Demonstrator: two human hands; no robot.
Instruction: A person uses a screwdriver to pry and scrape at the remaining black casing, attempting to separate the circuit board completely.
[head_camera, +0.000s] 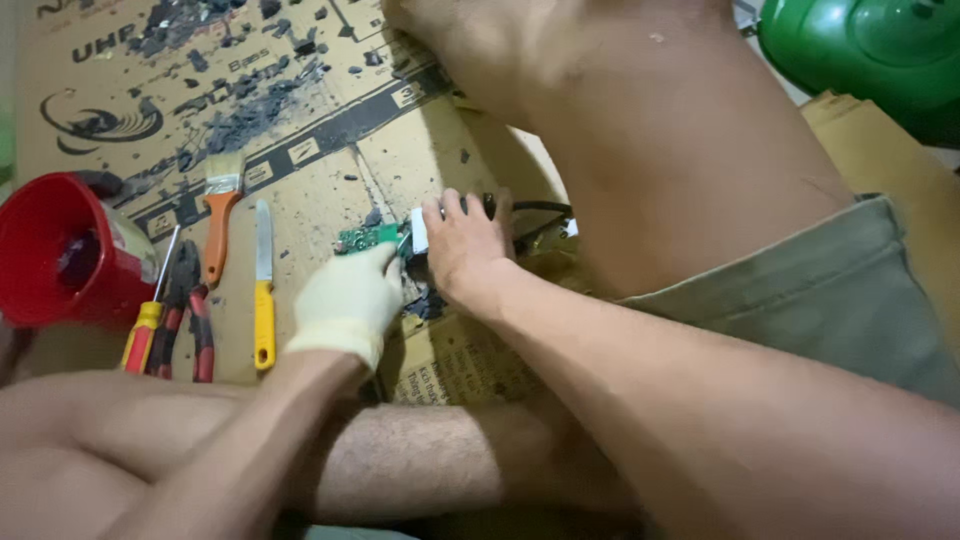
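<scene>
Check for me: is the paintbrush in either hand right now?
No. The paintbrush lies on the cardboard, while the gloved left hand holds the green circuit board.

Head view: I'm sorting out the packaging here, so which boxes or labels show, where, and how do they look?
Flattened cardboard box: floor under the tools, brown with black print, a swirl emblem and a dark band.
Cardboard flap: below the right hand, tan, small dark print.
No screens visible.
</scene>
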